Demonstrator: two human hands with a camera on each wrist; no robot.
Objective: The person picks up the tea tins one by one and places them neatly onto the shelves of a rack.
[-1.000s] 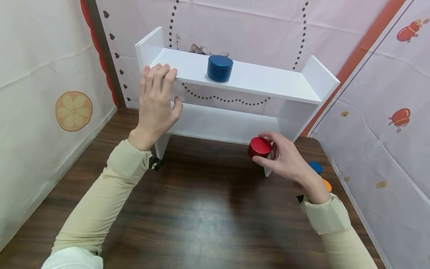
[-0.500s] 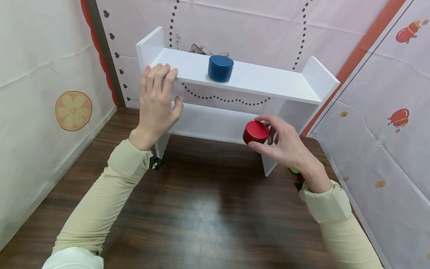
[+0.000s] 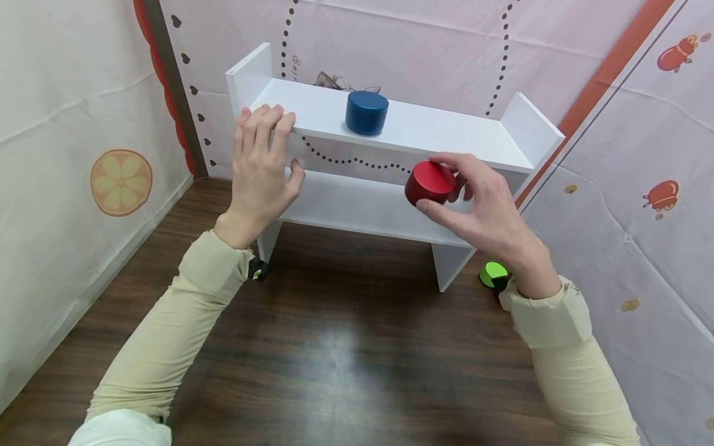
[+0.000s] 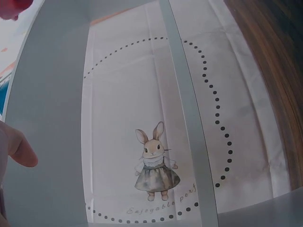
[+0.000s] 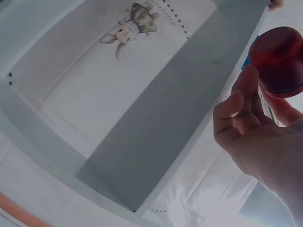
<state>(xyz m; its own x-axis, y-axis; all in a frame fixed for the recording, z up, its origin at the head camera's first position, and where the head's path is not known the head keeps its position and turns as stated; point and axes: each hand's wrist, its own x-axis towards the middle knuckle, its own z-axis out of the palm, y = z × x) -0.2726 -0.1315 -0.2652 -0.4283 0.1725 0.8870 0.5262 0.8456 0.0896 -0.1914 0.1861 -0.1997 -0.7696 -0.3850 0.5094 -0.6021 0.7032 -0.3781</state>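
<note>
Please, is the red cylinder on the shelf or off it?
Off: the right hand holds the red cylinder midair, in front of the white shelf.

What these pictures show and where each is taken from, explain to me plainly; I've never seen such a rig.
No machine here: just a person's left hand and right hand, both bare. The big picture comes from a camera on the head, looking forward and down. The other two come from cameras on the wrists: the left one shows the boards and a printed rabbit behind them; the right one shows its own hand from close by.

On the table stands a white shelf. A blue cylinder sits on its upper board, and a green cylinder is on the table to the right. The left hand rests on the upper board's front edge; the right holds a red cylinder in front of the shelf.
</note>
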